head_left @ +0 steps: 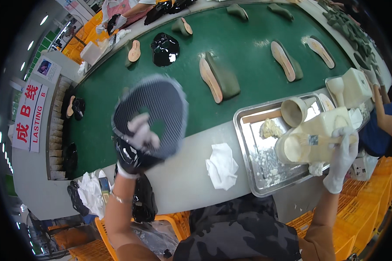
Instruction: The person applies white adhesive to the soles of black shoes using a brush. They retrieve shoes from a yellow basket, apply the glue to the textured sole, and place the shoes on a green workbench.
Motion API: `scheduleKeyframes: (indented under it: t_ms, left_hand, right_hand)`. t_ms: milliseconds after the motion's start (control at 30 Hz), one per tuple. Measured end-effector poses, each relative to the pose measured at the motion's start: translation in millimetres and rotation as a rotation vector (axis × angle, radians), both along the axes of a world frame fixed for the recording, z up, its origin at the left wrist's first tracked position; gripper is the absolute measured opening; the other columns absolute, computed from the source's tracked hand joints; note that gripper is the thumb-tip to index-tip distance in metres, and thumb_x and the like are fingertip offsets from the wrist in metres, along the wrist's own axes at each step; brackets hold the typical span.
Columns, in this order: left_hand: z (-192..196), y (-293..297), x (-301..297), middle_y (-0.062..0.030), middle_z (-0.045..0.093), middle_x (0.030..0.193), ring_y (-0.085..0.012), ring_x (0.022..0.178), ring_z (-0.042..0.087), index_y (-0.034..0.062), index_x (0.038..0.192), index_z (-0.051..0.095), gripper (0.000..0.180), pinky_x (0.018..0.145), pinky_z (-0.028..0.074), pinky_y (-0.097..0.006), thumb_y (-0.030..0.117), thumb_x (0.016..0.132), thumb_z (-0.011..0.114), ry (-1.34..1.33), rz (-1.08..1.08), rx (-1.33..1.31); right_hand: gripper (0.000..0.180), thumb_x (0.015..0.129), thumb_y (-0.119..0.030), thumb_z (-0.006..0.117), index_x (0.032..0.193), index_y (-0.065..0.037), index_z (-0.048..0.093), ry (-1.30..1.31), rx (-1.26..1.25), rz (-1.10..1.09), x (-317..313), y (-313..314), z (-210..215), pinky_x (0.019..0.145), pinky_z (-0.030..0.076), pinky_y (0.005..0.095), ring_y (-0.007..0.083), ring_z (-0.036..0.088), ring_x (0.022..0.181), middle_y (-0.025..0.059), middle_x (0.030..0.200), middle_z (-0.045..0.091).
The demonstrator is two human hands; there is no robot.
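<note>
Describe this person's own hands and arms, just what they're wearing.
The right hand wears a white glove ending at the wrist. The left hand is blurred but also looks gloved, with a white cuff. A thin, shiny bracelet circles the left forearm. No sleeves cover either forearm.

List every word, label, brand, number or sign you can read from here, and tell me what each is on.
Red-and-white sign at the left end of the green conveyor belt: large characters and letters, legible but not copied here.
White notice with a picture, above that sign: too small to read.
Small grey label near the right gloved hand: too blurred.
</note>
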State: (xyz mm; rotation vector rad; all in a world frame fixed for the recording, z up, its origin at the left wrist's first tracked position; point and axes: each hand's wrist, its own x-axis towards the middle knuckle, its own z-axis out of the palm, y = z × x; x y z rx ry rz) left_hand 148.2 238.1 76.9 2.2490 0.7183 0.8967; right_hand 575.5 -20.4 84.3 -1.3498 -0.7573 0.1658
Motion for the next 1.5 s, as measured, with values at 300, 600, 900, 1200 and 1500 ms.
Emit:
scheduleKeyframes:
  t_ms: [300, 600, 900, 1200, 1500]
  left_hand:
    - [-56, -170, 28, 0.0049, 0.03, 0.062, -0.0093, 0.054, 0.031, 0.0015, 0.114, 0.055, 0.025, 0.054, 0.035, -0.027, 0.002, 0.089, 0.051, -0.707, 0.26, -1.615]
    - [-90, -189, 13, 0.0019, 0.046, 0.07, -0.0102, 0.06, 0.046, 0.0026, 0.12, 0.055, 0.031, 0.056, 0.044, -0.025, 0.008, 0.09, 0.056, -0.611, 0.406, -1.539]
    - [-119, -195, -34, 0.0054, 0.047, 0.08, -0.0039, 0.066, 0.047, 0.0049, 0.128, 0.047, 0.035, 0.063, 0.047, -0.023, 0.015, 0.095, 0.047, -0.516, 0.451, -1.303]
    - [3, -188, -37, -0.0041, 0.055, 0.082, -0.0089, 0.059, 0.044, -0.0055, 0.123, 0.049, 0.033, 0.068, 0.048, -0.024, 0.003, 0.091, 0.049, -0.058, 0.527, -0.55]
    - [56, -157, -7, -0.0078, 0.049, 0.077, -0.0248, 0.071, 0.056, 0.0128, 0.107, 0.066, 0.046, 0.051, 0.046, -0.03, 0.005, 0.063, 0.071, 0.544, 0.003, 0.841]
  right_hand:
    - [0.014, 0.097, -0.01, 0.044, 0.109, -0.004, 0.05, 0.178, 0.014, -0.24, -63, -50, -48, 0.06, 0.049, 0.0229, 0.014, 0.058, 0.07, 0.0112, 0.098, 0.059]
    - [0.018, 0.096, -0.007, 0.045, 0.113, -0.002, 0.047, 0.135, -0.027, -0.039, -77, -62, -80, 0.075, 0.054, 0.0277, 0.0182, 0.063, 0.085, 0.0157, 0.113, 0.057]
    - [0.019, 0.096, -0.009, 0.046, 0.114, -0.002, 0.048, 0.113, -0.061, -0.044, -76, -61, -80, 0.076, 0.053, 0.0282, 0.0188, 0.063, 0.086, 0.0151, 0.112, 0.058]
    - [0.019, 0.096, -0.005, 0.043, 0.114, -0.001, 0.048, 0.019, -0.099, 0.012, -72, -62, -69, 0.079, 0.053, 0.0302, 0.0196, 0.061, 0.091, 0.0158, 0.113, 0.056]
    - [0.02, 0.095, -0.002, 0.043, 0.113, 0.002, 0.05, -0.2, -0.111, 0.179, -59, -62, -36, 0.084, 0.052, 0.0318, 0.02, 0.059, 0.099, 0.0154, 0.115, 0.055]
